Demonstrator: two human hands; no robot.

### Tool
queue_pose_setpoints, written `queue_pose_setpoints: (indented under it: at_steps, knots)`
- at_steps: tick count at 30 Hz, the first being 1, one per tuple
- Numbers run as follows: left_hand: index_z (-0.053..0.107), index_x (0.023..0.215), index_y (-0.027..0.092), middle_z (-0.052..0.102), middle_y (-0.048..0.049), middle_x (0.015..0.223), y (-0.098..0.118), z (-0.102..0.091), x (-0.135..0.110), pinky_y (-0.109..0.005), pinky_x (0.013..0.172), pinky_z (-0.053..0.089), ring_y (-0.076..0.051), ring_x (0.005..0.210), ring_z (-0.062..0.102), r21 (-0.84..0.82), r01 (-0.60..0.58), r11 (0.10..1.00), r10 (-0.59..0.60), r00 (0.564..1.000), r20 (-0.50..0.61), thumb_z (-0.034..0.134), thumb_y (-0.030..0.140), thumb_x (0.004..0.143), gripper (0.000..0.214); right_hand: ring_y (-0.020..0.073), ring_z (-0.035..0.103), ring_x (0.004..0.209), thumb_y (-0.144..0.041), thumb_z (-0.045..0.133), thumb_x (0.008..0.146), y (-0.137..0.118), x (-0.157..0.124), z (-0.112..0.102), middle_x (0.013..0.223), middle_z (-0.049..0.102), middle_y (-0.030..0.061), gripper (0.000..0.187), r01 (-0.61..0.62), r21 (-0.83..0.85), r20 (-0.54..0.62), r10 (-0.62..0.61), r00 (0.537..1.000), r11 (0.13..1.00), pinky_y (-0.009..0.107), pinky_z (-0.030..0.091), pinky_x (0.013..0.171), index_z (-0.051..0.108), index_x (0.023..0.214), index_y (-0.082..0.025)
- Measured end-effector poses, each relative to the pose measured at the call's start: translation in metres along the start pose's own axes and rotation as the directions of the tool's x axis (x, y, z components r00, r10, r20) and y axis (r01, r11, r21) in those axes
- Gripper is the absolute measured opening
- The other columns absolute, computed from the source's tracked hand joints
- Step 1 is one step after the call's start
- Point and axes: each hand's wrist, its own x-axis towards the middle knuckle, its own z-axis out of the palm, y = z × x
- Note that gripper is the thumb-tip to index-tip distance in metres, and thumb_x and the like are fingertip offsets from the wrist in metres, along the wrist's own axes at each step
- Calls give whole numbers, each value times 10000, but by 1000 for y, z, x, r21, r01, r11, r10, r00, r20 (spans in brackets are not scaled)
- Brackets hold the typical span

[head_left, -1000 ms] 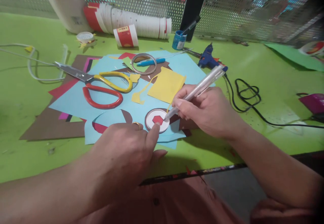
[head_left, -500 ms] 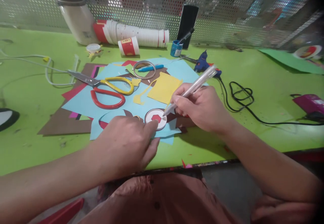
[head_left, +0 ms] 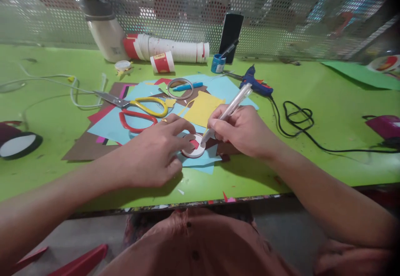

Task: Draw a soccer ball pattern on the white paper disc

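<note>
A small white round disc (head_left: 198,151) with a red angular shape (head_left: 194,144) at its middle lies on light blue paper (head_left: 200,163) near the table's front. My left hand (head_left: 159,151) reaches over its left side, fingers apart and curved, with fingertips touching the disc or just over it; its thumb is off to the front. Closed round a pale, clear-barrelled pen (head_left: 233,103), my right hand (head_left: 242,132) keeps the tip at the disc's right edge. Yellow paper (head_left: 203,108) lies just beyond the disc.
Large scissors (head_left: 137,107) with red and yellow handles lie left, beside a tape ring (head_left: 180,89) and blue marker (head_left: 189,86). Further back are stacked paper cups (head_left: 175,49), a blue paint jar (head_left: 218,63), a phone (head_left: 231,34) and a glue gun (head_left: 253,80) with its cord.
My left hand has lifted and spread its fingers, its thumb moving off the disc toward the left. My right hand stays at the disc's edge with the pen. The view has shifted slightly.
</note>
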Motion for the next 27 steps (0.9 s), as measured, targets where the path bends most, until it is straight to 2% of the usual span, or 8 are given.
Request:
queue_pose_setpoints:
  at_steps: [3,6,12,15,22,27]
  knots:
    - [727,1048,174,549,-122,1340,-5,-2,2,-492,995,457,-305,1202,520,-36,-4,999,5,1000,28,478,48,733,420,69,518,439,-196,591,844,2,0,1,540,553,-61,147,-33,25,6,32,999,999,169,409,398,572,700,-169]
    - [713,1100,185,564,-105,1343,-9,-7,5,-450,1001,462,-273,1175,557,-77,-7,997,14,995,103,484,50,736,451,71,527,438,-198,587,843,2,0,1,542,558,-57,152,-40,-1,9,40,999,999,162,403,383,576,694,-173]
    - [726,1025,213,564,-66,1337,-18,-19,13,-344,931,481,-222,1079,618,-135,61,989,-28,971,237,519,64,717,399,69,531,442,-168,579,835,-1,-1,0,537,568,-49,170,-9,-76,-27,7,1000,997,167,406,399,581,665,-174]
    - [712,1059,207,556,-64,1333,-24,-18,14,-306,902,489,-204,1047,621,-191,54,980,-9,974,228,517,51,697,439,70,508,433,-185,584,845,-2,-3,1,537,570,-47,141,-12,-34,-11,12,1000,999,173,392,388,595,705,-174]
    - [712,1095,197,559,-72,1315,-29,-9,10,-308,950,478,-208,1091,599,-284,30,959,15,988,156,519,42,688,476,77,500,460,-189,602,868,-3,-12,7,562,554,-60,127,50,9,54,-51,997,999,201,429,433,604,742,-189]
    - [709,1123,221,541,-54,1352,-32,-8,9,-270,886,496,-204,1086,607,-272,34,962,10,987,159,511,54,694,501,83,512,471,-161,625,849,-2,-14,9,605,601,-53,82,106,-82,76,-100,992,991,209,420,434,646,779,-198]
